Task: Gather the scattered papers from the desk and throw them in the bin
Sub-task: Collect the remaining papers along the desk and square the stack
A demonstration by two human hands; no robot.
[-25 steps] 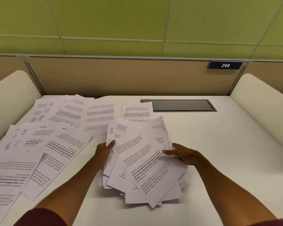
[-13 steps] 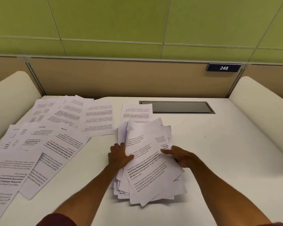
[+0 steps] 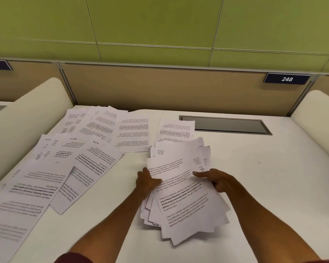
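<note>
Now we grip the paper stack (image 3: 182, 198) with left hand (image 3: 147, 183) and right hand (image 3: 217, 180), fingers (image 3: 143, 174) curled round its edges, just nearer than the hatch (image 3: 226, 125); loose sheets (image 3: 74, 158) cover the table (image 3: 264, 186) left of it.

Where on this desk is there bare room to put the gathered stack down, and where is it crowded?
Bare: the desk right of the gathered stack, bordered by the grey hatch behind and the right divider; also a strip between stack and loose sheets. Crowded: the left half, covered by overlapping loose sheets.
</note>
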